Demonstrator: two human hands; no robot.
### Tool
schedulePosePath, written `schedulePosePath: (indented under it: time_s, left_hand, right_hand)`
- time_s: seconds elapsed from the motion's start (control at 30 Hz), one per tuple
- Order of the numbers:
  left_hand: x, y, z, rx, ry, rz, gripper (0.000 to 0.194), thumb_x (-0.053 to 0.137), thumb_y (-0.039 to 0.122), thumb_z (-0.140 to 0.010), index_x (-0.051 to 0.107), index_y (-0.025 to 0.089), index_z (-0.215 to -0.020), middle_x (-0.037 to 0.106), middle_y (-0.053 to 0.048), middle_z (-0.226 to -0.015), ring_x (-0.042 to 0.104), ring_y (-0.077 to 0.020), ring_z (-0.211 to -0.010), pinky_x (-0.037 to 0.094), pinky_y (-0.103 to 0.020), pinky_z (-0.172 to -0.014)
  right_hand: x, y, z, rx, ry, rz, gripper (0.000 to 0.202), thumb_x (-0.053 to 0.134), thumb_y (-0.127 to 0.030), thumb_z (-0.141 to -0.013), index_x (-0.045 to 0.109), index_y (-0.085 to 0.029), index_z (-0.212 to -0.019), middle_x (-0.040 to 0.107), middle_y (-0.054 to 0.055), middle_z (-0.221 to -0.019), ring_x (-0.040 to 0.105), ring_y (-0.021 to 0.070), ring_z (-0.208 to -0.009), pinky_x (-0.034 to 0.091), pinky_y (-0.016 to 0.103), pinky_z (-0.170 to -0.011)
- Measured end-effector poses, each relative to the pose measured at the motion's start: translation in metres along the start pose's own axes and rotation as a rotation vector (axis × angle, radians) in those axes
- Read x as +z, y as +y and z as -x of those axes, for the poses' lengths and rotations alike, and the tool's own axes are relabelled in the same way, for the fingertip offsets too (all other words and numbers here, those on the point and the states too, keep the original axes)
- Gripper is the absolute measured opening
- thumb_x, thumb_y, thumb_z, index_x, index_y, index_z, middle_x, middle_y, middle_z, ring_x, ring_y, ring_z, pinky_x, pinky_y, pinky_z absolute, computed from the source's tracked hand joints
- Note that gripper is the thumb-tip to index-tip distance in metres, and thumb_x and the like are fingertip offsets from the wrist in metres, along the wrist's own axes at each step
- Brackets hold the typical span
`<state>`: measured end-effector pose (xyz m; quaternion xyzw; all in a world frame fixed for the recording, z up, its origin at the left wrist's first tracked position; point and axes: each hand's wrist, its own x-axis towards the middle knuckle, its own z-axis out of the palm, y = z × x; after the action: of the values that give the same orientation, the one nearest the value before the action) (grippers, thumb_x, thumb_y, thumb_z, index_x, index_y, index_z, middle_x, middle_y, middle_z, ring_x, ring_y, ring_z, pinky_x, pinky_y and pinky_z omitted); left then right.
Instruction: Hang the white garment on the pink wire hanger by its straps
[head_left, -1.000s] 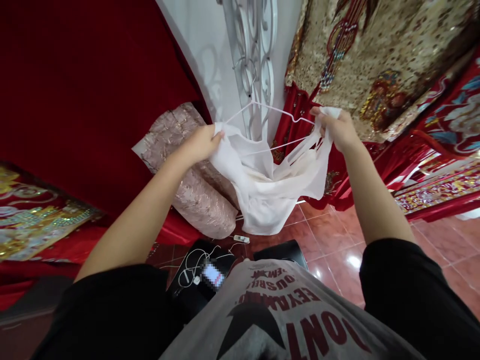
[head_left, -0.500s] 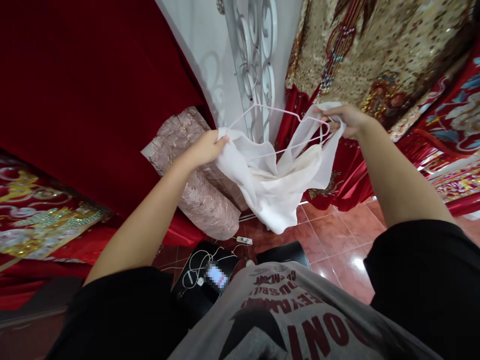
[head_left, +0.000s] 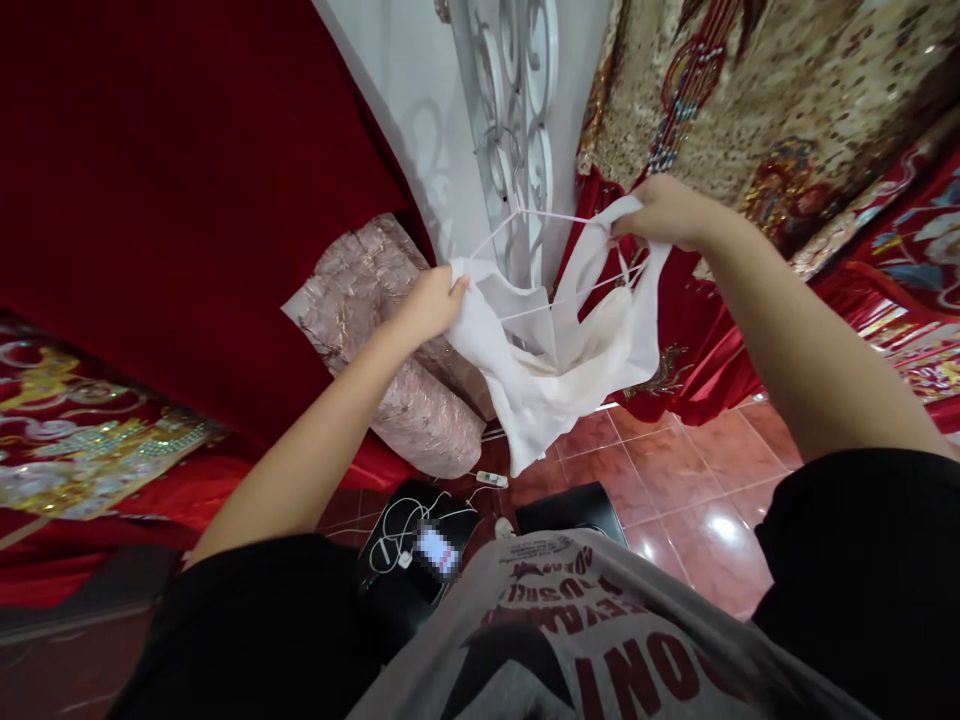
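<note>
A thin white garment hangs on a pale pink wire hanger, whose hook is at the white scrollwork metal rack. My left hand is closed on the garment's left shoulder, thumb on top of the cloth. At the other shoulder my right hand pinches the white cloth over the right end of the hanger. Between my hands the neckline sags open, with the hanger's lower bar showing through. The hidden fingertips of my right hand lie behind the cloth.
A rolled pink brocade cloth leans at the left beside a dark red curtain. Sequined gold and red garments hang at the right. Below, a phone and white cables lie on a black surface; a white power strip is near it.
My right hand has moved left and slightly up, drawing the right shoulder cloth inward over the hanger end. My left hand has shifted slightly right, still gripping the garment.
</note>
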<state>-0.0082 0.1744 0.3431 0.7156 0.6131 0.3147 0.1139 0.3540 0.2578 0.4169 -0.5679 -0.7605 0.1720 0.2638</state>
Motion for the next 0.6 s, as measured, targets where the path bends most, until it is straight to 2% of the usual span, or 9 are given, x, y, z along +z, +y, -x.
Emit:
schedulePosePath:
  time_s: [0.07,0.17,0.27,0.33,0.4,0.47,0.53,0.6]
  left_hand:
    - [0.004,0.003,0.001,-0.012,0.002,0.025,0.016,0.060,0.029,-0.097,0.070,0.018,-0.091,0.077,-0.018,-0.101,0.074,-0.0353,-0.108,0.052,-0.047,-0.108]
    - [0.003,0.001,0.003,-0.022,0.012,0.090,0.018,0.060,0.032,-0.097,0.069,0.018,-0.088,0.076,-0.015,-0.097,0.074,-0.0334,-0.104,0.053,-0.045,-0.106]
    - [0.000,-0.006,0.004,-0.026,0.027,0.118,0.028,0.059,0.040,-0.099,0.065,0.020,-0.079,0.074,-0.011,-0.086,0.073,-0.0316,-0.096,0.056,-0.042,-0.097]
    - [-0.001,-0.010,0.003,-0.032,0.056,0.069,0.036,0.059,0.046,-0.099,0.059,0.023,-0.071,0.069,-0.011,-0.077,0.073,-0.0333,-0.095,0.057,-0.043,-0.096]
    - [-0.001,-0.014,0.000,-0.034,0.090,0.026,0.038,0.061,0.049,-0.098,0.056,0.024,-0.070,0.068,-0.012,-0.076,0.073,-0.0370,-0.102,0.056,-0.047,-0.101]
    - [-0.001,-0.016,-0.002,-0.041,0.103,0.028,0.031,0.067,0.048,-0.095,0.061,0.022,-0.078,0.072,-0.016,-0.087,0.071,-0.0406,-0.114,0.053,-0.051,-0.109]
    - [-0.001,-0.016,0.002,-0.053,0.119,0.049,0.025,0.073,0.043,-0.092,0.067,0.020,-0.097,0.075,-0.019,-0.107,0.068,-0.0420,-0.125,0.050,-0.054,-0.116]
    - [0.003,-0.014,0.014,-0.042,0.189,0.066,0.039,0.076,0.038,-0.091,0.064,0.020,-0.123,0.071,-0.020,-0.132,0.062,-0.0400,-0.138,0.045,-0.055,-0.122]
  right_hand:
    - [0.013,0.001,-0.004,-0.106,0.067,0.077,0.033,0.074,-0.019,-0.091,0.069,0.003,-0.067,0.063,0.003,-0.066,0.070,0.0136,-0.080,0.045,0.027,-0.073]
    - [0.033,0.015,-0.006,-0.199,0.084,0.120,0.035,0.084,-0.030,-0.089,0.068,-0.009,-0.066,0.071,0.010,-0.079,0.075,0.0249,-0.094,0.059,0.036,-0.083]
    - [0.048,0.039,0.002,-0.239,0.087,0.173,0.044,0.086,-0.055,-0.087,0.072,-0.013,-0.084,0.075,0.017,-0.102,0.074,0.0340,-0.106,0.062,0.049,-0.094]
    - [0.053,0.051,0.010,-0.261,0.164,0.213,0.060,0.077,-0.071,-0.091,0.073,-0.011,-0.101,0.072,0.021,-0.120,0.071,0.0378,-0.115,0.060,0.056,-0.101]
    - [0.055,0.059,0.018,-0.281,0.237,0.246,0.071,0.067,-0.078,-0.094,0.070,-0.010,-0.116,0.067,0.024,-0.132,0.068,0.0400,-0.122,0.056,0.061,-0.106]
    - [0.059,0.063,0.024,-0.303,0.264,0.277,0.071,0.067,-0.076,-0.095,0.068,-0.012,-0.123,0.065,0.024,-0.134,0.064,0.0424,-0.127,0.052,0.065,-0.109]
    - [0.067,0.068,0.028,-0.323,0.267,0.277,0.064,0.068,-0.071,-0.095,0.067,-0.014,-0.125,0.068,0.022,-0.130,0.061,0.0437,-0.128,0.049,0.069,-0.110]
    - [0.080,0.074,0.034,-0.320,0.290,0.231,0.058,0.066,-0.066,-0.097,0.066,-0.016,-0.128,0.069,0.021,-0.126,0.061,0.0425,-0.126,0.050,0.068,-0.109]
